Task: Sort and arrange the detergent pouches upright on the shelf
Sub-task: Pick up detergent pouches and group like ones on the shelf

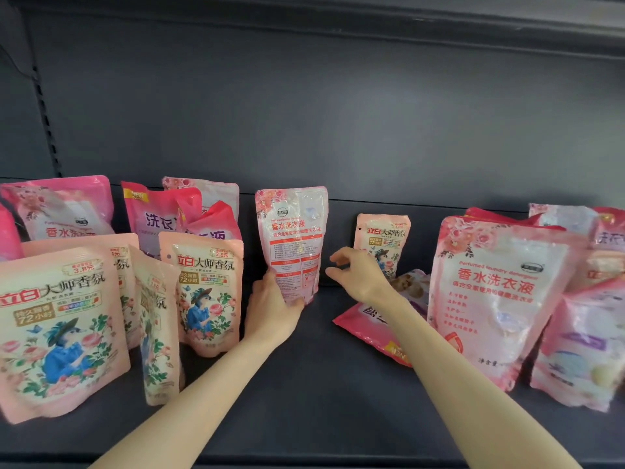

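So my left hand (274, 299) is wrapped round the bottom corner of the middle pouch (294, 238), thumb on the front and fingers curled behind. It's standing on the shelf (304, 384) with its back label facing me. My tip for this bit: hold it low like that, settle the base flat, and probably spin it so the front shows before letting go. These soft bags slump if the liquid isn't sitting evenly in the bottom, so I'd let go slowly and check it doesn't tip. My right hand (358, 275) is empty, fingers loosely spread and a bit curved. It hovers just right of that pouch without touching it, in front of the small pouch (384, 242) standing at the back. Right under my wrist there's a flat pouch (368, 333) lying on its face, so I reckon that one wants standing up next. The peach pouches (203, 286) sit just left of my left hand, and one thin one leans a little. The big pouch (497, 299) stands to the right, past the flat one. The gap in the middle looks wide enough for a tidy row.
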{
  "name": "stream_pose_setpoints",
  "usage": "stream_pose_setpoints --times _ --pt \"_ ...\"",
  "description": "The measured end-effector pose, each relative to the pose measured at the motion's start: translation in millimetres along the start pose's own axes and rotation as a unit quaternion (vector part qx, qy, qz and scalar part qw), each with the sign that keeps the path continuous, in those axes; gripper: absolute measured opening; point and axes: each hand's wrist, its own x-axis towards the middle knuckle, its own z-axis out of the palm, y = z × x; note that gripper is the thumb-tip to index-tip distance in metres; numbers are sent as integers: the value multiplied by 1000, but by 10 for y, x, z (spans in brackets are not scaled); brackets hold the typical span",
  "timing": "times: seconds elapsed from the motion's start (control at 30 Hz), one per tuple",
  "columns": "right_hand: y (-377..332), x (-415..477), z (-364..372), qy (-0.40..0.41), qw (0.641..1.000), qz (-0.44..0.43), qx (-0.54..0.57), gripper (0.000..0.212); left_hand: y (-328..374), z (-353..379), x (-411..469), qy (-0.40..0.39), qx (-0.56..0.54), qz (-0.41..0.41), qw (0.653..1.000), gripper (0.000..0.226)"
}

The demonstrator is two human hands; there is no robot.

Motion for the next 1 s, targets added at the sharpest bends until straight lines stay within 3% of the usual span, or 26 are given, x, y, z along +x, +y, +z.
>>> stream_pose_setpoints --times 0.17,0.4,0.5,0.57,0.63,0.7,0.83,0.9,1.0 --pt "-198 -215 -330 22 997 -33 -61 32 196 -217 -137 -5 26 68 997 42" --pt "-495 -699 -1122 108 983 -92 -117 27 745 -303 -242 -66 -52 187 979 28" --pt "-494 -928 -1441 161 976 -111 -98 25 1013 -169 -302 -109 -92 227 963 35" --pt "-418 -1049 -1643 185 972 -112 -96 25 1169 -38 -371 -160 -115 225 954 53" --pt "-263 -1118 -1825 183 968 -92 -142 33 1290 124 -443 -209 -128 211 946 74" --pt "-59 -1147 -1964 166 962 -53 -210 45 1376 288 -506 -236 -148 198 940 82" --pt "245 -1172 -2059 93 971 -10 -219 58 1501 537 -661 -226 -218 175 933 54" --pt "302 -1178 -2086 91 977 -22 -193 48 1520 582 -706 -194 -238 167 937 43" --pt "301 -1193 -2190 88 980 -64 -169 14 1525 559 -817 -157 -251 157 942 38"
